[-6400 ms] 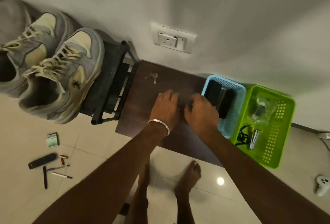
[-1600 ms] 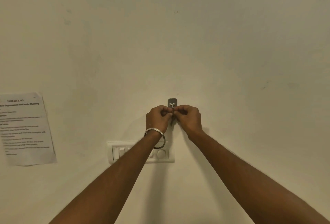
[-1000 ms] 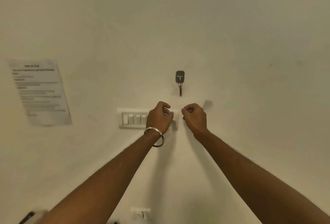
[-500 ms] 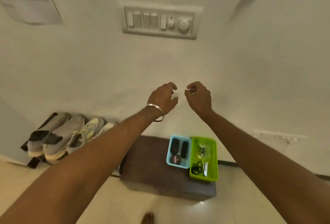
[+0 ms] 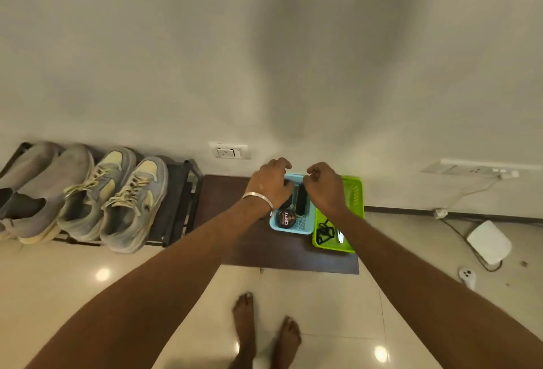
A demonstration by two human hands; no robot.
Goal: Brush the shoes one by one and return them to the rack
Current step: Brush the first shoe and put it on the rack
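A pair of grey and yellow laced sneakers [image 5: 133, 201] stands on the black shoe rack [image 5: 179, 201] at the left. Grey slip-on shoes [image 5: 44, 186] sit beside them. On the dark brown low table [image 5: 232, 192], a blue basket [image 5: 305, 228] holds a black brush [image 5: 301, 201] and a Cherry polish tin [image 5: 286, 218]. My left hand [image 5: 270, 182] hovers over the basket's far left corner with loosely curled fingers. My right hand [image 5: 324, 188] hangs over its right side, also loosely curled. Neither hand holds anything I can see.
A green basket [image 5: 357, 192] with a black cord stands right of the blue one. A wall socket [image 5: 230, 151] is behind the table. On the tiled floor at the right lie a white device [image 5: 489, 242], its cable and a white controller [image 5: 467, 277]. My bare feet [image 5: 264, 333] stand before the table.
The view has dropped from the wall hook and switch panel to the floor. Both hands have come down from the wall to just above the blue basket.
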